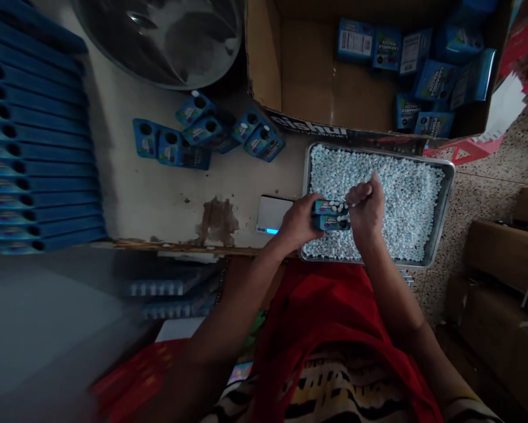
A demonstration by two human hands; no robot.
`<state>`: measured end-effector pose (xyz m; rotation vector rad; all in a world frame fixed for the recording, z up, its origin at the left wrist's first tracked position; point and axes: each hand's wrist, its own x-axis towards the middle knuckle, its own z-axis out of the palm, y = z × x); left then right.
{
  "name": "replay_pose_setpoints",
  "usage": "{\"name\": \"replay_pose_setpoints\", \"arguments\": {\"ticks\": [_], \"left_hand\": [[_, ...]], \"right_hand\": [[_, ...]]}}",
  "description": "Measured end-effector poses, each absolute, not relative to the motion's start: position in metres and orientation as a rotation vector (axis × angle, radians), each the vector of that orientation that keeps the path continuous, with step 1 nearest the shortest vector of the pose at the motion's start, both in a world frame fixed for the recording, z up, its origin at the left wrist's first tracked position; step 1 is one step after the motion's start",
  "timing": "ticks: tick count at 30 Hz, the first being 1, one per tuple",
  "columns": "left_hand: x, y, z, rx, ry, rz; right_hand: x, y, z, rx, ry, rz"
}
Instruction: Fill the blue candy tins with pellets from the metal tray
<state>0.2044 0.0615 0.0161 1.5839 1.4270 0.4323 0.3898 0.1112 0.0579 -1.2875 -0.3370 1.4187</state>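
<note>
My left hand (300,222) is closed around two small blue candy boxes (329,222), held side by side over the near left part of a metal tray (443,214). White candies (340,207) show at the right ends of both boxes, around their openings. Right beside those ends is my right hand (368,207), its fingers curled in and the thumb pointing away from me. Whatever lies inside its grip is hidden. Small white and pale blue candies (405,200) fill the tray.
Left of the tray sits a small scale (273,212) with a lit display. Several blue boxes with round holes (197,130) stand behind it. A stacked row of blue boxes (61,158) is far left. A cardboard carton (308,76) holds more boxes, beside a large metal bowl (167,44).
</note>
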Motion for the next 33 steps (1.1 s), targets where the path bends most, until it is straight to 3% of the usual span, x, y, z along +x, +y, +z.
{"name": "replay_pose_setpoints", "arguments": {"ticks": [6, 11, 24, 33], "left_hand": [[0.191, 0.067, -0.001, 1.579, 1.266, 0.872], [0.202, 0.070, -0.017, 1.299, 1.168, 1.031], [0.156, 0.041, -0.011, 1.033, 1.432, 1.138], [0.145, 0.025, -0.016, 0.929, 1.501, 1.255]], "right_hand": [[0.460, 0.092, 0.024, -1.728, -0.742, 1.292], [0.487, 0.050, 0.028, -2.009, -1.450, 0.868], [0.378, 0.052, 0.053, -1.480, -1.549, 1.092], [0.318, 0.070, 0.050, -1.438, -1.793, 1.065]]}}
